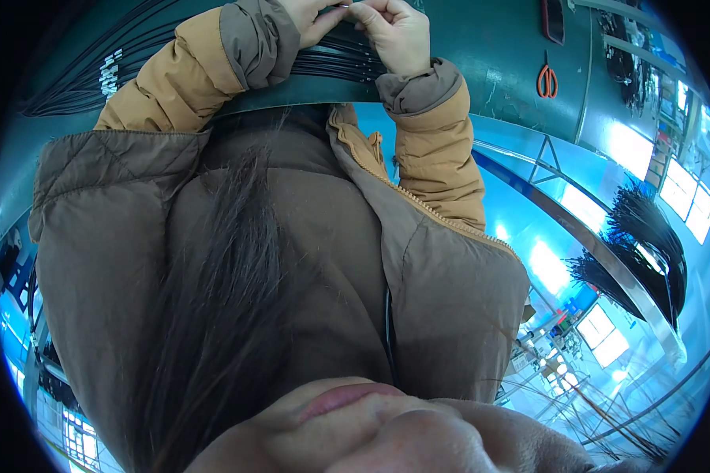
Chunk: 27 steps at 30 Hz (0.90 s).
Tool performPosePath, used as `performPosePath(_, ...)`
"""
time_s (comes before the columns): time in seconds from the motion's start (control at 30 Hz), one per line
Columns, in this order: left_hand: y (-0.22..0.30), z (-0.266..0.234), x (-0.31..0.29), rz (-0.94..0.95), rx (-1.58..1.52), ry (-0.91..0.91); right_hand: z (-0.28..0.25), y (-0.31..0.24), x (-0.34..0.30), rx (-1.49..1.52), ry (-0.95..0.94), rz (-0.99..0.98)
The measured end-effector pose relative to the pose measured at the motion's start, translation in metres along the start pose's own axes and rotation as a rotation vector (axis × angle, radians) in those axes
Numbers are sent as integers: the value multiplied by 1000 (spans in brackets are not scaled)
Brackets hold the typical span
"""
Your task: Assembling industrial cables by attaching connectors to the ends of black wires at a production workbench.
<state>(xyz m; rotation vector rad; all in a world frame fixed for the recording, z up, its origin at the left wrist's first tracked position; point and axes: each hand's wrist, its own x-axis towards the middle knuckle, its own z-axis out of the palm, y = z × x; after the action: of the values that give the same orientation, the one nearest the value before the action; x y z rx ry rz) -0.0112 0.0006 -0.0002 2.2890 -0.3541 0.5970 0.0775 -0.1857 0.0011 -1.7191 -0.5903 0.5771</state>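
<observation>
At the top edge of the head view, my left hand [314,21] and my right hand [400,38] meet with fingertips pinched together. Between them is a tiny, pale, shiny bit, too small to name; the upper part of both hands is cut off by the picture's edge. Beneath the hands lies a bundle of thin black cables [335,65] on a green tabletop [481,87]. The cables run left behind my left sleeve, where several white connectors [110,72] sit on them. My right wrist is close to the bundle's right-hand ends.
Red-handled scissors [547,81] lie on the table to the right, with a dark phone-like object [554,20] in a red edge beyond them. Thick bunches of black cables [647,256] hang over a metal rail [599,248] at the right. More black strands [629,67] hang farther back.
</observation>
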Motion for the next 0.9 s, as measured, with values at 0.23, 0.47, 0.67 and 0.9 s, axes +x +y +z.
performPosePath(0.23, 17, -9, 12, -83, 1, 68, -13, 9, -2, 486, 1, 223)
performPosePath(0.47, 7, -7, 5, -79, -9, 88, -5, -9, -11, 467, 21, 127)
performPosePath(0.67, -28, -64, -30, -174, 125, -61, -13, 0, -8, 488, 4, 123)
performPosePath(0.9, -21, -80, -31, -261, 141, -35, -13, -11, -4, 463, -40, 14)
